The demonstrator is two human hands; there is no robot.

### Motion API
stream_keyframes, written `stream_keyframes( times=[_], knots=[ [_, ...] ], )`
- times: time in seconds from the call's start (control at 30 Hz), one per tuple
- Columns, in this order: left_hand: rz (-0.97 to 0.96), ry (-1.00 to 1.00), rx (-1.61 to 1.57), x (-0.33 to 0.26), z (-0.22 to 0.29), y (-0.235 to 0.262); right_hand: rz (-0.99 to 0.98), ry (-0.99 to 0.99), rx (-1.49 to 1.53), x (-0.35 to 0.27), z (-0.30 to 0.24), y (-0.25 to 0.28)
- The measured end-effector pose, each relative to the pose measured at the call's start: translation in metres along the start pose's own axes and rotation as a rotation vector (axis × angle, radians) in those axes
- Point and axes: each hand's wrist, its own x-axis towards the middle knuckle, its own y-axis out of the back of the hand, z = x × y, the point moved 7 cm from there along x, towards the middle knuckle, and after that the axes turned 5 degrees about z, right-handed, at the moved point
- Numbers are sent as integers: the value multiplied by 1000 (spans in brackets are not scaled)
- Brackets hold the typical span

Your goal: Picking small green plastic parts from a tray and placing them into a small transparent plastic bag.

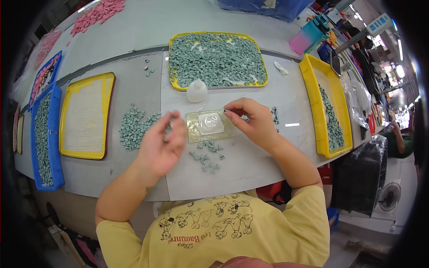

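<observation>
My left hand (163, 145) is raised just left of a yellowish translucent mat (193, 133), its fingers curled and blurred. Some green shows between those fingers, but its shape is unclear. At the mat's upper right corner, thumb and forefinger of my right hand (254, 123) are pinched together; a tiny dark spot shows at their tips. On the mat lies a white square pad (217, 129) bearing a clear round dish (210, 120). A white squeeze bottle (197, 91) stands just behind. Small green pieces lie in a pile (134, 127) beside my left hand and in a loose group (208, 156) before the mat.
Behind the bottle is a yellow-rimmed tray (173, 83) heaped with green pieces. A yellow bin (313, 107) stands right, a blue bin (57, 134) and a paper-lined yellow tray (106, 116) left. Pink pieces (96, 15) and a pink-and-teal water bottle (308, 35) sit farther back.
</observation>
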Motion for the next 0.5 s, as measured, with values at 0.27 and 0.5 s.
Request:
stream_keyframes(
  times=[0.27, 0.5],
  knots=[
    [223, -264, -93, 25, -38, -48, 67, -65, 108, -30, 26, 72],
    [105, -262, 388, 61, -105, -94, 148, -11, 132, -47, 35, 129]
  ],
)
